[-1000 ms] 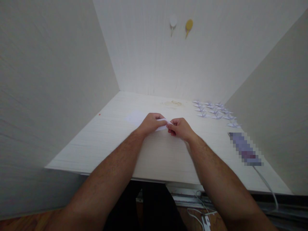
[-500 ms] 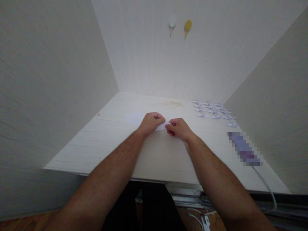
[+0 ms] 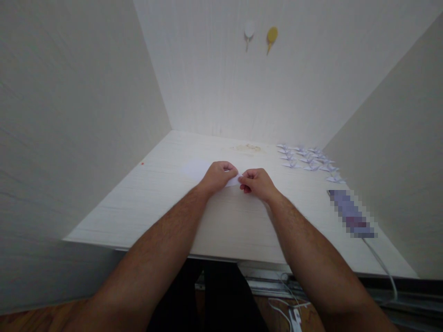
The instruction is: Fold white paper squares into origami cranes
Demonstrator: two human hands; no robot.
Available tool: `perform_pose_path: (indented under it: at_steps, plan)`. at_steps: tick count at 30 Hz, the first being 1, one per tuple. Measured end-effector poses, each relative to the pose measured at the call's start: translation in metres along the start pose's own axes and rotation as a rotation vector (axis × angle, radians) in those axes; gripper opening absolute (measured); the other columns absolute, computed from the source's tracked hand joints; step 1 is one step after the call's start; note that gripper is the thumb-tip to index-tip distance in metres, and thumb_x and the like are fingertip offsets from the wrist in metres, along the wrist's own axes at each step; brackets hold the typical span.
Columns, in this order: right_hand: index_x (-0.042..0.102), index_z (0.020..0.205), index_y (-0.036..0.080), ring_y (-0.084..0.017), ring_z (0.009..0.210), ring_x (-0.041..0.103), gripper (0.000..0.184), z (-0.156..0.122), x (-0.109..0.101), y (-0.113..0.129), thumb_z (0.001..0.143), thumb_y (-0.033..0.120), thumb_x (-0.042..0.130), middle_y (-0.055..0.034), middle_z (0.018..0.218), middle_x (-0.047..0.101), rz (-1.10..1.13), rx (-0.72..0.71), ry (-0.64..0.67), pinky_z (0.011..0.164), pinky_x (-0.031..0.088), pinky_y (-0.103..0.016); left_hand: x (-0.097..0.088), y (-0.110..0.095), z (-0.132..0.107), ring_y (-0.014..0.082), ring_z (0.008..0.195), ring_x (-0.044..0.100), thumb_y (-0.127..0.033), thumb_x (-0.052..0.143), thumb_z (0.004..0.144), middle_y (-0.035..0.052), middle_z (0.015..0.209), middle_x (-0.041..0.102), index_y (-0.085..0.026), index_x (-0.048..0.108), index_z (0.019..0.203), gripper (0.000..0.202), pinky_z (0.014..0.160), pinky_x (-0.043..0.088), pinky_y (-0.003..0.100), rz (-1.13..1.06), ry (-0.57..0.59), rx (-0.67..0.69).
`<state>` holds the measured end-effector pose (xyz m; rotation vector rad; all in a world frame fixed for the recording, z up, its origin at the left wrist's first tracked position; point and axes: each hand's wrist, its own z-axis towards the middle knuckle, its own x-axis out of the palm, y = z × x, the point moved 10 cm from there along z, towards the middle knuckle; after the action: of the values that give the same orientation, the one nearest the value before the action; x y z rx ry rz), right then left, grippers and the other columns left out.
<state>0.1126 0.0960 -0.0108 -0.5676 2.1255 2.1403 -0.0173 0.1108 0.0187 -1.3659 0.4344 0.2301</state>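
A small folded piece of white paper [image 3: 232, 182] is held just above the white table [image 3: 166, 203]. My left hand [image 3: 220, 175] pinches its left side, with the thumb on top. From the other side my right hand [image 3: 254, 181] grips the right end between thumb and forefinger, its other fingers curled under. The fingertips of both hands nearly meet, so much of the paper is hidden. Behind my left wrist lies more white paper [image 3: 194, 169], flat on the table; its edges blur into the surface.
Several folded paper cranes [image 3: 308, 160] stand in rows at the back right. A pixelated phone-like device [image 3: 349, 214] with a white cable [image 3: 380, 265] lies by the right edge. Walls enclose three sides; a white hook [image 3: 248, 30] and a yellow hook [image 3: 272, 35] hang on the back one.
Less of the white paper shows between my hands now, and its lower edge has drawn up. My right fingers have shifted slightly left and up. The cranes and the device have stayed put.
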Motion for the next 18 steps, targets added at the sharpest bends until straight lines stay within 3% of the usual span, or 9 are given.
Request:
perform_pose_path:
  at_steps: [5, 13, 18]
  plan:
    - [0.062, 0.060, 0.015, -0.009, 0.043, 0.054, 0.018, 0.001, 0.001, -0.002, 0.075, 0.026, 0.063, -0.0027, 0.055, 0.064, -0.005, 0.024, -0.006, 0.041, 0.040, -0.019, 0.001, 0.001, 0.000, 0.0122, 0.060, 0.052, -0.031, 0.063, 0.070, 0.0016, 0.062, 0.062, -0.015, 0.069, 0.070, 0.017, 0.060, 0.042, 0.024, -0.002, 0.013, 0.009]
    - [0.063, 0.065, 0.016, -0.010, 0.050, 0.057, 0.016, 0.000, -0.008, 0.012, 0.074, 0.030, 0.062, 0.0003, 0.058, 0.061, -0.117, -0.161, -0.126, 0.047, 0.049, -0.021, 0.007, 0.013, 0.002, 0.0098, 0.053, 0.050, -0.027, 0.065, 0.065, 0.0018, 0.061, 0.063, -0.013, 0.068, 0.069, 0.014, 0.050, 0.036, 0.021, -0.086, 0.078, -0.037]
    - [0.060, 0.063, 0.017, -0.009, 0.046, 0.054, 0.018, -0.001, -0.010, 0.019, 0.075, 0.030, 0.061, 0.0011, 0.052, 0.058, -0.178, -0.182, -0.146, 0.044, 0.042, -0.019, 0.004, 0.015, 0.002, 0.0093, 0.051, 0.048, -0.027, 0.066, 0.064, 0.0005, 0.057, 0.061, -0.014, 0.068, 0.068, 0.014, 0.048, 0.035, 0.021, -0.113, 0.020, -0.061]
